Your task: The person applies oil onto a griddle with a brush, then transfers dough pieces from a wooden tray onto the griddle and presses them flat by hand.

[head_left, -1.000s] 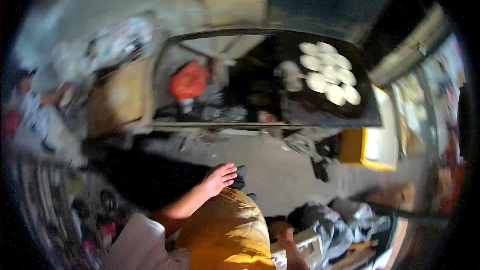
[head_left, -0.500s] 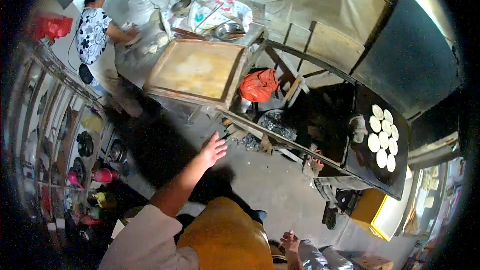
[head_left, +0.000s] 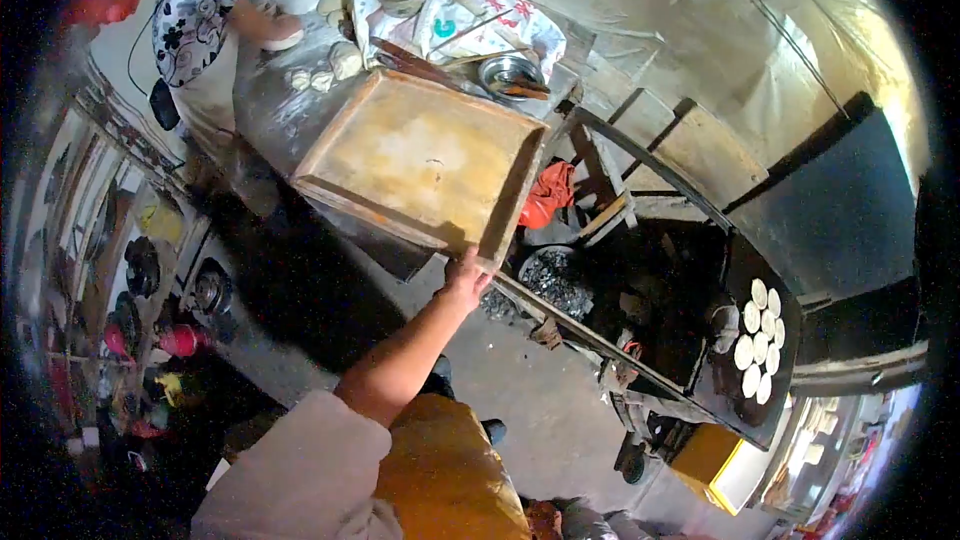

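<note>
My left hand (head_left: 466,280) reaches forward and grips the near right corner of a shallow wooden tray (head_left: 400,230), its fingers wrapped over the rim. The tray has a raised frame and a yellowish, floury bottom with nothing lying in it. It rests at the end of a floury worktable (head_left: 275,135), its near corner past the table edge. My right hand is out of view. Past the tray's far side, a metal bowl (head_left: 510,72) stands by a printed white sack (head_left: 455,25).
A co-worker (head_left: 195,30) handles dough at the table's far left, near several dough pieces (head_left: 320,80). At right, several flat round breads (head_left: 758,340) lie on a dark griddle (head_left: 715,390). An ash-filled basin (head_left: 555,280) and red bag (head_left: 547,195) sit below the frame. Shelves stand left.
My left hand has moved forward from open air onto the tray's corner and closed on it. My right hand has left the view. The camera has shifted closer to the table.
</note>
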`<move>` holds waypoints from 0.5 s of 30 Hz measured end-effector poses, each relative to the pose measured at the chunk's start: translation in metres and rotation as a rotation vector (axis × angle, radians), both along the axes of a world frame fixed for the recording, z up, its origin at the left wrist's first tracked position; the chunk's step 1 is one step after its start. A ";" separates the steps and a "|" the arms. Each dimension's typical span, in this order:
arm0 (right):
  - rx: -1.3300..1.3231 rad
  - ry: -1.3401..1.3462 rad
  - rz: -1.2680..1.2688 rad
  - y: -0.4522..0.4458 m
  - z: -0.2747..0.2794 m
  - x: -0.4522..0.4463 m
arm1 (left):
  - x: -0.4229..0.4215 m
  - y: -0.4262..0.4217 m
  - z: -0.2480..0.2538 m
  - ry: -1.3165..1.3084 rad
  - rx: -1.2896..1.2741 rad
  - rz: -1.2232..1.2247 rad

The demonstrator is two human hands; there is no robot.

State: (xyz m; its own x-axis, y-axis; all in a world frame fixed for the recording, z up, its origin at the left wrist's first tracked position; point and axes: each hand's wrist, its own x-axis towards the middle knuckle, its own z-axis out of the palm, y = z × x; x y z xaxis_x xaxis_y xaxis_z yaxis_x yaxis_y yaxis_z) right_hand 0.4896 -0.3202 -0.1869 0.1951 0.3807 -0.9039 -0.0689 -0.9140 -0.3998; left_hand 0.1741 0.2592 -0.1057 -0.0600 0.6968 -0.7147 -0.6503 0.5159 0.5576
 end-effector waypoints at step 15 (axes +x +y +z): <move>0.445 0.309 0.049 0.313 0.120 0.008 | -0.115 -0.352 -0.015 0.395 0.112 0.070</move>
State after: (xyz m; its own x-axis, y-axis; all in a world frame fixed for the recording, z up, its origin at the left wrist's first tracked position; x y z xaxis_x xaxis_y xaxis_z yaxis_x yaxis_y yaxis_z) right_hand 0.4978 -0.0076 -0.0667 -0.0818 0.7416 -0.6658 -0.2058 -0.6662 -0.7168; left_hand 0.0594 -0.0930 -0.1207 -0.3648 0.7533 -0.5472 -0.4061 0.4002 0.8216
